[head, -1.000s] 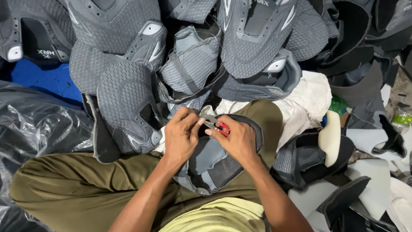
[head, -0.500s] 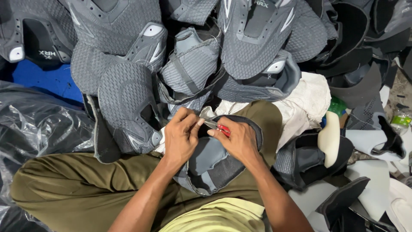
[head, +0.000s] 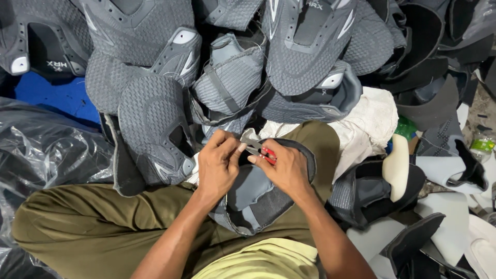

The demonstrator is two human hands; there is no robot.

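While the grey shoe upper [head: 258,199] lies across the lap on the olive trousers [head: 93,227], the right hand [head: 287,168] is closed around small red-handled snips [head: 261,151] at its top edge. Left hand [head: 219,165] pinches that edge, fingertips closed. Best keep the edge taut and blades clear of fingers. Grey uppers pile [head: 227,62] sits just beyond.

Grey shoe upper [head: 253,194] flat on lap; small red-handled snips [head: 261,151] over its top edge.
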